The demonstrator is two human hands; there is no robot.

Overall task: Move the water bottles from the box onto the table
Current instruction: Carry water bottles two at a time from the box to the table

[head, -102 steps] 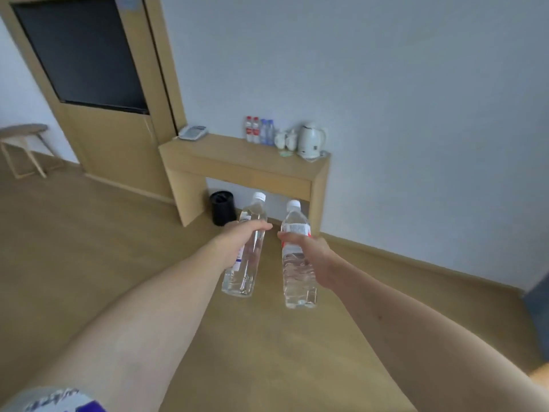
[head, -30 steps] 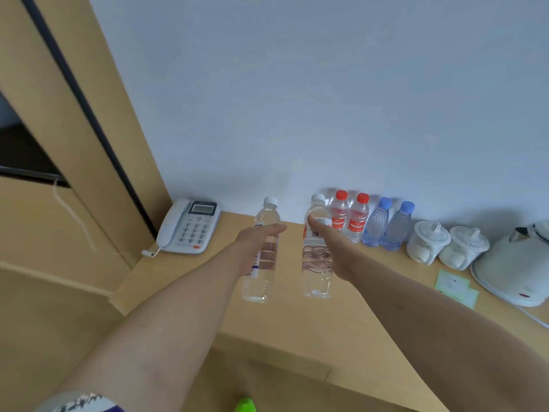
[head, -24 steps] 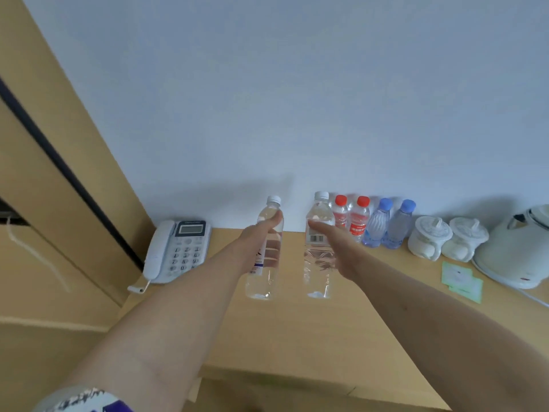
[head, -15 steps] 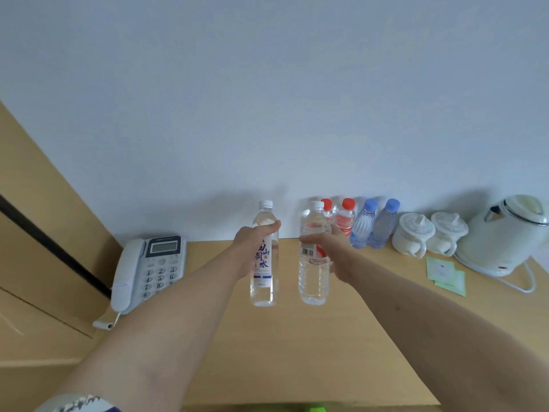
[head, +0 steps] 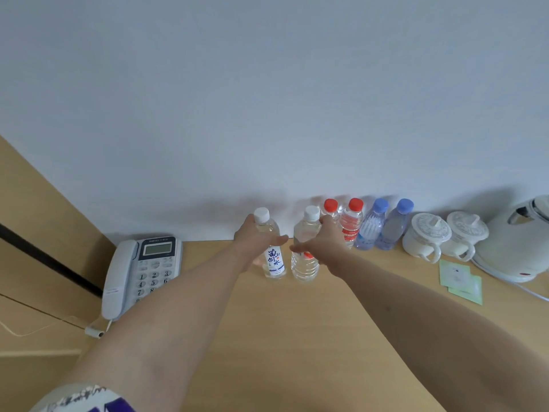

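Currently placing: left hand [head: 255,243] gripping blue-labelled bottle [head: 273,257], right hand [head: 325,243] gripping red-labelled bottle [head: 304,260], both upright near desk [head: 282,337] back edge, apparently touching down. Next: release, withdraw without tipping.

Looks like a hotel room: corded desk phone [head: 139,272], electric kettle [head: 517,248], two lidded white cups [head: 445,239] and complimentary-style small water bottles [head: 368,227] lined up on a wooden wall desk [head: 282,337].

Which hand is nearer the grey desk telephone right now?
Left. The left hand grips a white-capped bottle just right of the grey desk telephone; the right hand is farther right.
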